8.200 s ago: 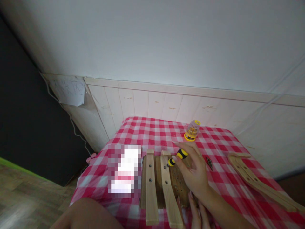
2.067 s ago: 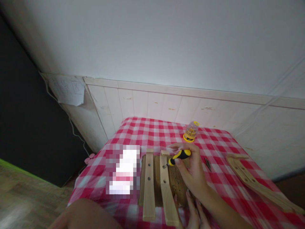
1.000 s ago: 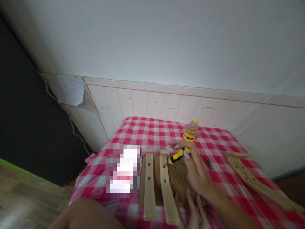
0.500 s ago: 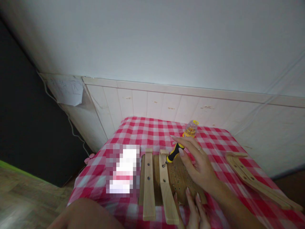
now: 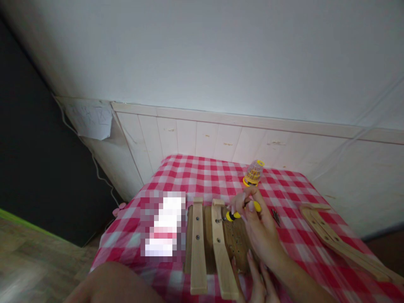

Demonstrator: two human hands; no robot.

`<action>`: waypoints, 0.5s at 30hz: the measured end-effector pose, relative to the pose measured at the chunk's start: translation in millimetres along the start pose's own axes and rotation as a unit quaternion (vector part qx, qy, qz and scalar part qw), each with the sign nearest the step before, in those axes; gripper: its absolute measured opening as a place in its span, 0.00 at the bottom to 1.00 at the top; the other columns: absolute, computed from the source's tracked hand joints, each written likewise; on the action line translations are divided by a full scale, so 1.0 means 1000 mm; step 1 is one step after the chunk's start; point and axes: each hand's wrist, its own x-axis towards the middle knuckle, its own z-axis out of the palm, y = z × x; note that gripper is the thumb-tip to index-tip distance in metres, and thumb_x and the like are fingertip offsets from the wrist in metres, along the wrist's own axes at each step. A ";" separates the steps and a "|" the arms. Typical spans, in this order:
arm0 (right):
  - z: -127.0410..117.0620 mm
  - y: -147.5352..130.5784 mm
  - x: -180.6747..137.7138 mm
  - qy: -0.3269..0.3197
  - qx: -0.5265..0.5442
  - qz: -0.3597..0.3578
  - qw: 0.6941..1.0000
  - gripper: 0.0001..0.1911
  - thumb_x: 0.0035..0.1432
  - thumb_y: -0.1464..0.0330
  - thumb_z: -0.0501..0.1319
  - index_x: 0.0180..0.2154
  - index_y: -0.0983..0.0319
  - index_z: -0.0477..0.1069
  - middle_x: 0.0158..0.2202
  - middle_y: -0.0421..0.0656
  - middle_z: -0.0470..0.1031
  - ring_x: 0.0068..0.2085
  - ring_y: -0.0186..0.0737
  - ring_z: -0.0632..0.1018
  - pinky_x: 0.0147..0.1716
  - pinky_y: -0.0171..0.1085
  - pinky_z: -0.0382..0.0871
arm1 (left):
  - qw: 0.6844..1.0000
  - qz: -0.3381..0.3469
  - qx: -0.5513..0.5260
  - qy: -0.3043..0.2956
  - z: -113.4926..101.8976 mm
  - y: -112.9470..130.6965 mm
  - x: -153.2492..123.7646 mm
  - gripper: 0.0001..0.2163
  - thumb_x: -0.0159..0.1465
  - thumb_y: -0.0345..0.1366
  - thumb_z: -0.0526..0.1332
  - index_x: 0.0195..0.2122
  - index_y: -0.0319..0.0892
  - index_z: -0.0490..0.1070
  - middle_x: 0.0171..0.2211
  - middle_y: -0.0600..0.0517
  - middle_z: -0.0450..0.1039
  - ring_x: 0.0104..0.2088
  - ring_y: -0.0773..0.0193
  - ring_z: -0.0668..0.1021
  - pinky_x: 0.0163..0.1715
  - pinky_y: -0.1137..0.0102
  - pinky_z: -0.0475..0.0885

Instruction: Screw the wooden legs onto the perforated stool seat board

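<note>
My right hand (image 5: 261, 231) is closed around a yellow-and-black screwdriver (image 5: 233, 216). The screwdriver slants down to the left, its tip at the upper screw of a bent pale wooden piece (image 5: 224, 263). That piece lies on a brown wooden board (image 5: 241, 240) dotted with small holes. To its left, a second wooden piece (image 5: 198, 256) lies roughly parallel, with two dark screws showing. At the board's near edge rests my left hand (image 5: 257, 284), fingers apart and stretched out; one finger is beside the bent piece. The rest of this hand is cut off below.
A clear bit case (image 5: 253, 172) with a yellow base stands behind the board. Several small dark screws or bits (image 5: 276, 217) lie to the right. Farther right are more curved wooden pieces (image 5: 341, 244). A blurred-out white item (image 5: 167, 225) lies left, on the checked tablecloth (image 5: 202, 174).
My right hand has tilted the screwdriver lower and to the right and changed its hold, with the fingers now curled round the handle. My left hand stays nearly in place.
</note>
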 end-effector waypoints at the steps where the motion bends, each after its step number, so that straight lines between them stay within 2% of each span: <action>1: 0.000 -0.001 0.000 -0.003 0.005 0.002 1.000 0.21 0.70 0.43 0.59 0.39 0.52 0.62 0.24 0.32 0.64 0.27 0.39 0.73 0.32 0.39 0.75 | 0.998 -0.012 0.012 -0.053 0.010 -0.012 -0.004 0.30 0.63 0.48 0.42 0.27 0.44 0.85 0.33 0.54 0.86 0.47 0.52 0.84 0.30 0.73 0.72; 2: 0.000 -0.001 0.000 -0.009 0.006 0.002 1.000 0.21 0.70 0.44 0.59 0.39 0.52 0.61 0.23 0.31 0.63 0.26 0.39 0.72 0.32 0.40 0.75 | 0.994 -0.021 0.018 -0.104 0.022 -0.024 -0.008 0.28 0.63 0.50 0.45 0.27 0.45 0.85 0.32 0.55 0.86 0.48 0.51 0.84 0.30 0.72 0.72; 4: -0.002 -0.003 0.002 -0.017 -0.004 0.001 1.000 0.20 0.72 0.44 0.56 0.39 0.52 0.60 0.23 0.32 0.68 0.27 0.40 0.74 0.34 0.41 0.76 | 0.986 -0.036 0.008 -0.162 0.048 -0.047 -0.016 0.26 0.61 0.53 0.50 0.29 0.46 0.85 0.31 0.56 0.85 0.50 0.49 0.84 0.30 0.71 0.72; 6: -0.005 -0.004 0.004 -0.012 -0.032 -0.006 0.999 0.20 0.73 0.44 0.56 0.38 0.52 0.60 0.30 0.37 0.76 0.32 0.41 0.78 0.37 0.42 0.78 | 0.981 -0.059 -0.026 -0.182 0.068 -0.064 -0.022 0.24 0.61 0.54 0.53 0.33 0.47 0.86 0.35 0.56 0.86 0.52 0.48 0.83 0.32 0.69 0.74; 8: -0.010 -0.005 0.006 -0.004 -0.066 -0.016 0.998 0.21 0.71 0.45 0.59 0.36 0.53 0.63 0.39 0.42 0.81 0.38 0.43 0.81 0.40 0.42 0.78 | 0.977 -0.099 -0.080 -0.169 0.078 -0.070 -0.025 0.22 0.62 0.54 0.55 0.37 0.48 0.86 0.39 0.56 0.86 0.54 0.46 0.83 0.34 0.67 0.76; 10: -0.014 -0.007 0.008 -0.007 -0.096 -0.030 0.995 0.23 0.67 0.44 0.63 0.33 0.55 0.67 0.47 0.46 0.82 0.45 0.46 0.82 0.41 0.42 0.78 | 0.968 -0.153 -0.145 -0.138 0.074 -0.067 -0.024 0.21 0.62 0.54 0.58 0.41 0.48 0.86 0.43 0.56 0.86 0.56 0.45 0.82 0.36 0.65 0.78; 12: -0.016 -0.010 0.010 -0.027 -0.115 -0.037 0.992 0.23 0.64 0.44 0.67 0.31 0.55 0.72 0.53 0.48 0.82 0.52 0.51 0.81 0.45 0.45 0.77 | 0.949 -0.215 -0.211 -0.098 0.060 -0.055 -0.018 0.20 0.63 0.54 0.60 0.45 0.49 0.85 0.46 0.56 0.86 0.58 0.44 0.81 0.39 0.63 0.80; 15: -0.017 -0.014 0.011 -0.060 -0.129 -0.047 0.989 0.18 0.65 0.46 0.66 0.37 0.52 0.81 0.55 0.48 0.80 0.55 0.53 0.80 0.52 0.49 0.76 | 0.900 -0.313 -0.301 -0.028 0.030 -0.029 -0.004 0.20 0.64 0.53 0.63 0.49 0.49 0.83 0.51 0.55 0.84 0.61 0.42 0.79 0.43 0.60 0.82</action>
